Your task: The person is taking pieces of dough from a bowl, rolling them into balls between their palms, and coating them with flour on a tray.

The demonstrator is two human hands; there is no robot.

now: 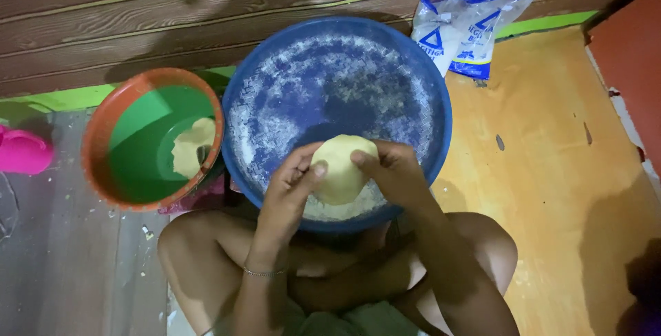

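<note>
A pale yellow ball of dough point(341, 171) is held between both my hands over the near side of a large blue basin point(275, 67) dusted with flour. My left hand point(289, 188) grips the dough from the left with the thumb pressed on its face. My right hand point(392, 174) grips it from the right, thumb on top. Loose flour lies in the basin under the dough.
A green bowl with an orange rim point(117, 112) stands to the left, with a flat piece of dough point(191, 147) inside. A blue and white flour bag point(465, 29) lies behind the basin by the wooden wall. A pink object point(24, 151) sits far left. My bare knees are below.
</note>
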